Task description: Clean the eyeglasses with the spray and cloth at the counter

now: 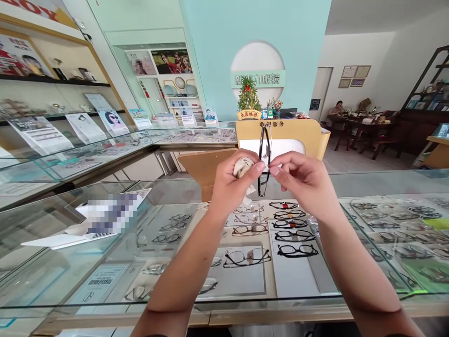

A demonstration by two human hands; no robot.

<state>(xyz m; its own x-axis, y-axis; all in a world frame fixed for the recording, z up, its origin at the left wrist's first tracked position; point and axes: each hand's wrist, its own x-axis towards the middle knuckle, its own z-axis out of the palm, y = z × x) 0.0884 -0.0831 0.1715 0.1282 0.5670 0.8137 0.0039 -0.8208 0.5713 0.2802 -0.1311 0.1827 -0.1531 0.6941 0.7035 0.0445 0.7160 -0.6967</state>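
Observation:
A pair of black-framed glasses [260, 154] is held up on end above the glass display case, seen nearly edge-on. My left hand [234, 180] grips the frame between thumb and fingers, with a crumpled light cloth [244, 164] tucked in the same grasp. From the other side, my right hand [298, 180] pinches the glasses with thumb and forefinger, its other fingers curled. Under the glass below my hands lie rows of glasses, among them a brown pair [250, 229] and a black pair [297, 250].
The glass counter [196, 302] spans the space in front of me. A white folded display card [105, 220] stands on it at left. Farther back are a yellow service desk [317, 135], a potted plant [248, 98] and a wooden table [365, 122] with a person seated at it.

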